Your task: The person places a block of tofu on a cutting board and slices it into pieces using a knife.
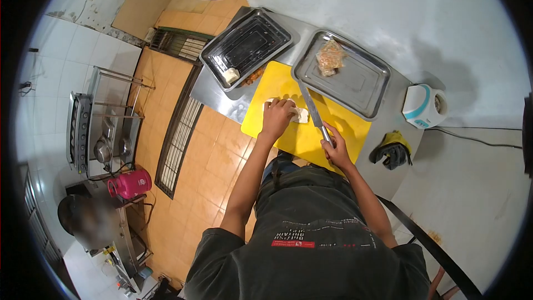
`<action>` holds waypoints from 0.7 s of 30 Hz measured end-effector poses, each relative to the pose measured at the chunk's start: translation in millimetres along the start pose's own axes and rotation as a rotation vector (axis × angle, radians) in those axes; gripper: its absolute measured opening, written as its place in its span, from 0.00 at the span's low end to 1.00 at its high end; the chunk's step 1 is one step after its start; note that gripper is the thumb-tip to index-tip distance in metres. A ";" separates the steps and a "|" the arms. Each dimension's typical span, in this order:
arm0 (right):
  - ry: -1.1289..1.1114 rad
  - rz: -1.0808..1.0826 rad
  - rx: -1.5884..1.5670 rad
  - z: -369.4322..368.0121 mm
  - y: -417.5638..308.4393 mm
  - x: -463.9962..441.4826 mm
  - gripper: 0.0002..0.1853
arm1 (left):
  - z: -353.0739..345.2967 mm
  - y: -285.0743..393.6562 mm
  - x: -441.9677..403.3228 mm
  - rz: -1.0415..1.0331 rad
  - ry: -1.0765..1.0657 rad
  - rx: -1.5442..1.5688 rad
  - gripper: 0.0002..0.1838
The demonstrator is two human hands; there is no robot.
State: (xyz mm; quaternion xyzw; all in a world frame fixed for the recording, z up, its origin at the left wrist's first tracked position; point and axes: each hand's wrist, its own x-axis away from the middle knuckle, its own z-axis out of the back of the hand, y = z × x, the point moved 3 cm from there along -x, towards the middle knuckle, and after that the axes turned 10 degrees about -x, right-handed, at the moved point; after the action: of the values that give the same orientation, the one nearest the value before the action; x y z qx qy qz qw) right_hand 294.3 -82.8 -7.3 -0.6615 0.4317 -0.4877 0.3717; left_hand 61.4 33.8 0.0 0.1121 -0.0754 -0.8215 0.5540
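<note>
On the yellow cutting board (333, 128) lies a white piece of food (301, 115). My left hand (278, 116) rests on top of it, fingers bent around it and partly hiding it. In my right hand (335, 145) is the handle of a large knife (312, 107). Its blade points up and left over the board, just right of the white food, with a small gap between them.
Behind the board stand a dark tray (208, 56) with a white block (231, 75) and a metal tray (361, 92) with a bagged food (330, 57). Orange pieces (252, 77) lie between. At right are a white-teal device (417, 104) and gloves (393, 150). Another person is lower left.
</note>
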 end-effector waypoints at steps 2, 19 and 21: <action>0.032 -0.032 0.028 0.9 5.1 7.3 0.35 | 3.9 -3.0 0.7 0.032 0.006 0.071 0.14; 0.069 -0.118 0.225 -17.4 29.5 38.9 0.32 | 10.7 -30.4 1.4 0.327 0.083 0.633 0.17; 0.018 -0.081 0.240 -33.7 31.8 32.2 0.32 | 13.4 -34.1 4.4 0.357 0.087 0.650 0.16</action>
State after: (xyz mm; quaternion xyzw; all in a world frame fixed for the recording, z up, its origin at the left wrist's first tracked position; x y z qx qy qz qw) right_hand 259.9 -126.5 -17.5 -0.6246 0.3466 -0.5566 0.4243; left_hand 25.7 42.4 4.0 0.3022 -0.3270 -0.6396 0.6266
